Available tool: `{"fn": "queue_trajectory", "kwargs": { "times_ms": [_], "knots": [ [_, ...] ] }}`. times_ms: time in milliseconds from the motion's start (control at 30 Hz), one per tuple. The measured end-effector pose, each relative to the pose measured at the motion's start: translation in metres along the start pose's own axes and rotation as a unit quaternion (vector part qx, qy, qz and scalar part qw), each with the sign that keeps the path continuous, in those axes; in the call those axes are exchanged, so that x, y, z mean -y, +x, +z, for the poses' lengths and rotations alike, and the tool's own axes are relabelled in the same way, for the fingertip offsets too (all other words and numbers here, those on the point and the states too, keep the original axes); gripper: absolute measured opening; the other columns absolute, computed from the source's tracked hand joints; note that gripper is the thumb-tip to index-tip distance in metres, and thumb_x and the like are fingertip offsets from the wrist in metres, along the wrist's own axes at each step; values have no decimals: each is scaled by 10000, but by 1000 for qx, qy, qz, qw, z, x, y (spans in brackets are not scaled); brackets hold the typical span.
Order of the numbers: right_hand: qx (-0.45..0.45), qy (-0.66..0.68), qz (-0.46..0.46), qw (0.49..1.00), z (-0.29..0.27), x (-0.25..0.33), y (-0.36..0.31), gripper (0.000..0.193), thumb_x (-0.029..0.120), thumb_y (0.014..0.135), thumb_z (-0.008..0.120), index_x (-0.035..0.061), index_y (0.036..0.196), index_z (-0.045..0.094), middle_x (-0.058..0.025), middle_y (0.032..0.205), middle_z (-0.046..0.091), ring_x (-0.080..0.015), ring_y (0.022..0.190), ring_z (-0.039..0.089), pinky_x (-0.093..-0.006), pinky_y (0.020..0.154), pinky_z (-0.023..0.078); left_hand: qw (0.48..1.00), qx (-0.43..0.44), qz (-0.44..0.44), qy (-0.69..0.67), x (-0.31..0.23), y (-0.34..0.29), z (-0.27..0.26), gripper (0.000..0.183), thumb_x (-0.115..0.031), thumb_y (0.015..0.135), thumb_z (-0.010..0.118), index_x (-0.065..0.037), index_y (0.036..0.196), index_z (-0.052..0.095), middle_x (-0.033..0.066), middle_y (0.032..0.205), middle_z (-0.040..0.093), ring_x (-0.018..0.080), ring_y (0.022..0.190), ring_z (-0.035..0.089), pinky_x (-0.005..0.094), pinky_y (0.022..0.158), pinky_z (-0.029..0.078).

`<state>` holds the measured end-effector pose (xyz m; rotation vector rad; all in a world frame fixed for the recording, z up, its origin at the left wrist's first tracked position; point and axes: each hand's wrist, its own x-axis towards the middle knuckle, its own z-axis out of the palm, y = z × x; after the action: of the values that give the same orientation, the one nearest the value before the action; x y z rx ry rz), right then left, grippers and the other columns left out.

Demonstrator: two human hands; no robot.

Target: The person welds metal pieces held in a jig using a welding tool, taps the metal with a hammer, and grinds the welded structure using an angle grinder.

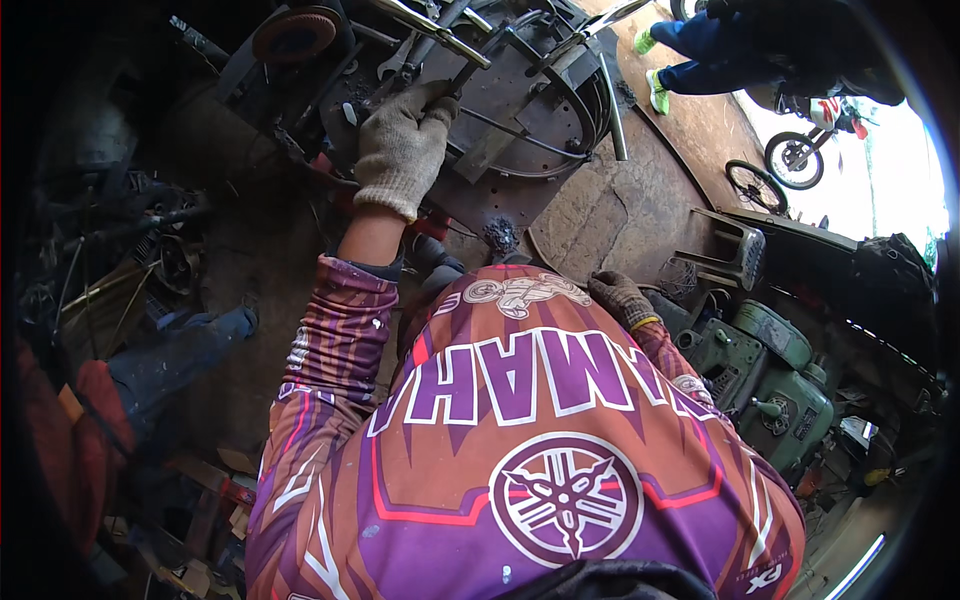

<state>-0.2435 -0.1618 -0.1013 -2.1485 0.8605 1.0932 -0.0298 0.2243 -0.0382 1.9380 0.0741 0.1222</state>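
My left hand [405, 150], in a grey-beige knit glove, reaches forward to a round metal work table [520, 90]. Its fingers are closed around the near end of a dark metal bar [462, 80]. Close by, a bright metal rod [440, 35] slants over the table, and an open-end wrench [392, 66] lies to the left. A thin curved rod [515, 130] crosses the table. Also gloved, my right hand [620, 298] is low beside my body, right of my shirt front; its fingertips are hidden, so I cannot tell what it holds.
A reddish-brown disc [293, 36] sits at the far left of the table. On the right are a green machine [775, 380], a stool [735, 255] and a motorcycle [800, 150]. Another person's legs [690, 55] stand at the far right. Clutter [130, 250] lies on the left.
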Motion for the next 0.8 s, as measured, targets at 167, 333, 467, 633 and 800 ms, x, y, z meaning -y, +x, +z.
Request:
{"fn": "queue_trajectory", "kwargs": {
  "times_ms": [167,333,467,633,800],
  "knots": [
    [17,14,27,999,-2,1,17,501,355,937,652,2,1291,615,-157,1087,715,-236,953,693,-362,847,537,992,72,-95,-30,-2,5,1,230,-203,896,698,-126,1106,748,107,995,749,201,858,704,323,783,540],
    [22,34,21,999,-1,4,26,486,326,942,642,7,1306,600,-149,988,724,-217,788,697,-369,686,553,991,79,-92,-59,11,8,4,237,-212,901,697,-108,1108,746,89,971,752,180,837,692,324,773,536],
    [23,40,7,999,3,7,25,492,327,940,640,8,1312,592,-140,969,722,-214,769,691,-367,674,551,991,86,-87,-48,6,10,0,229,-211,904,696,-110,1102,749,65,931,748,152,793,666,319,748,532],
    [15,35,10,999,7,-3,32,516,388,892,626,13,1247,632,-111,870,715,-199,693,668,-359,629,526,984,109,-130,-56,-13,8,-5,234,-193,932,700,-88,1138,734,-48,829,670,39,702,539,232,638,449],
    [24,0,30,999,8,-4,38,530,407,890,638,25,1257,634,-141,994,722,-225,795,696,-368,701,552,980,107,-144,-85,-3,13,-2,226,-195,907,703,-81,1097,745,-8,811,690,85,663,570,284,625,481]
  ]
}}
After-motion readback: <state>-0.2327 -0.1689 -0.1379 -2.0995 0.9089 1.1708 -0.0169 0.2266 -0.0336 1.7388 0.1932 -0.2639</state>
